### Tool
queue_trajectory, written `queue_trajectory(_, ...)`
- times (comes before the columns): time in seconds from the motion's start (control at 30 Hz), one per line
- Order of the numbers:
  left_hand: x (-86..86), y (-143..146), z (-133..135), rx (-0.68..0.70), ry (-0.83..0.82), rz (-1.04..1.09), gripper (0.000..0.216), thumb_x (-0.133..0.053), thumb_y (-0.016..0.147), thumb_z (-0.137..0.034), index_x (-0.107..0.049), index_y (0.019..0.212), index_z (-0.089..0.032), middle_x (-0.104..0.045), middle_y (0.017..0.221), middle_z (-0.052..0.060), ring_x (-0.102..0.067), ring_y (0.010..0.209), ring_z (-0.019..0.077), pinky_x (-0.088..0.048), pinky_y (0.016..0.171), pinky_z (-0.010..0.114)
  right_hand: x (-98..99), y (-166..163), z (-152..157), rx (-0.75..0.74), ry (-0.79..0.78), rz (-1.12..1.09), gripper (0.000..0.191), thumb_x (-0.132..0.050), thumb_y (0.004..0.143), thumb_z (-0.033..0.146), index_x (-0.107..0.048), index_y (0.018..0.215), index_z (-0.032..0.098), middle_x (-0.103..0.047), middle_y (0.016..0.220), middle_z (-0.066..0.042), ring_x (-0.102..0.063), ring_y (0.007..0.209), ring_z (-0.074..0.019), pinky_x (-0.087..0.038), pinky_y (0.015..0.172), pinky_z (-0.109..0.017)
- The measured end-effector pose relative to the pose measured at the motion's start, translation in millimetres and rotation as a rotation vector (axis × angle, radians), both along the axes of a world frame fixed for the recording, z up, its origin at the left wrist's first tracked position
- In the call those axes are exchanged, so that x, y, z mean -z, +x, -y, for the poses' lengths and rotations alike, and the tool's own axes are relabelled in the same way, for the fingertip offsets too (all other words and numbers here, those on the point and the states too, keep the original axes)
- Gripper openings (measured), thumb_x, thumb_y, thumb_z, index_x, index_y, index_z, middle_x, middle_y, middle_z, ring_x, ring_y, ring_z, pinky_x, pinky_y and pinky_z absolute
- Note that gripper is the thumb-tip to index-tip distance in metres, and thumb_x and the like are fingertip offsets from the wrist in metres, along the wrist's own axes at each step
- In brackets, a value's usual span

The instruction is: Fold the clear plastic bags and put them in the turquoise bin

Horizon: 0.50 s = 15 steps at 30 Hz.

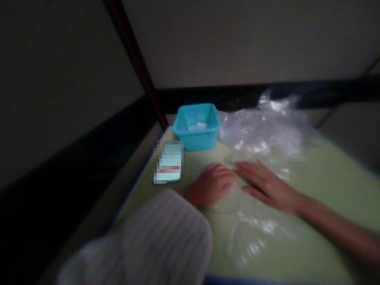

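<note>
My left hand lies on a clear plastic sheet spread over the pale green table, fingers curled down onto it; a white ribbed sleeve covers the arm. My right hand rests flat on the same plastic, fingers stretched out toward the left, fingertips almost touching the left hand. More crumpled clear plastic is heaped just behind both hands. The picture is dim and blurred.
A turquoise plastic tub stands at the table's far left corner with something white inside. A pale card or packet lies in front of it near the left edge. A dark red pole rises behind the tub.
</note>
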<state>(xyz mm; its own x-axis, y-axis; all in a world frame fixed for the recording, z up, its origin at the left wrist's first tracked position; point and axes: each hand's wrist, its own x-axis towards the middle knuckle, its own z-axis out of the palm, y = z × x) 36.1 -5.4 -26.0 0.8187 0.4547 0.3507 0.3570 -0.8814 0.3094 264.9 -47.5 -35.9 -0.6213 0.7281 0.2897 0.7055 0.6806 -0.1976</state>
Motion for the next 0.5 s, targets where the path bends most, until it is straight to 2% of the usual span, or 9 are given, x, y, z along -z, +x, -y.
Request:
queue_trajectory(0.13, 5.9, -2, -7, -0.193, -0.007, 0.087, 0.016, -0.048, 0.085, -0.012, -0.063, 0.091, -0.014, -0.068, 0.093, 0.008, -0.059, 0.092, 0.0201, -0.044, 0.091, 0.037, -2.9, 1, 0, -0.092, -0.046, -0.009, 0.049, -0.043, 0.095, 0.036, -0.034, 0.14, 0.019, -0.044, 0.143, -0.013, -0.038, 0.134, -0.0244, -0.02, 0.112, -0.057)
queue_trajectory(0.23, 6.6, -4, -10, -0.36, -0.02, 0.103, 0.015, -0.048, 0.083, -0.011, -0.062, 0.086, -0.015, -0.067, 0.087, 0.007, -0.06, 0.088, 0.0209, -0.047, 0.086, 0.036, -4.7, 2, 0, -0.107, -0.108, -0.034, 0.051, -0.043, 0.095, 0.038, -0.032, 0.141, 0.016, -0.046, 0.142, -0.015, -0.04, 0.132, -0.0237, -0.028, 0.111, -0.052)
queue_trajectory(0.33, 6.1, -5, -11, -0.47, -0.046, 0.14, 0.015, -0.048, 0.081, -0.011, -0.061, 0.089, -0.016, -0.067, 0.09, 0.008, -0.061, 0.091, 0.0217, -0.047, 0.089, 0.038, -5.7, 4, 0, -0.141, -0.141, -0.053, 0.054, -0.045, 0.095, 0.039, -0.031, 0.142, 0.018, -0.041, 0.146, -0.014, -0.038, 0.133, -0.0249, -0.035, 0.108, -0.049)
queue_trajectory(0.5, 7.5, -7, -14, -0.526, -0.137, 0.298, 0.021, -0.048, 0.08, -0.013, -0.057, 0.098, -0.015, -0.066, 0.1, 0.008, -0.061, 0.099, 0.0204, -0.047, 0.092, 0.036, -7.4, 5, -1, -0.243, -0.14, 0.065, 0.055, -0.046, 0.093, 0.043, -0.033, 0.143, 0.023, -0.034, 0.15, -0.006, -0.019, 0.141, -0.0263, -0.024, 0.112, -0.053)
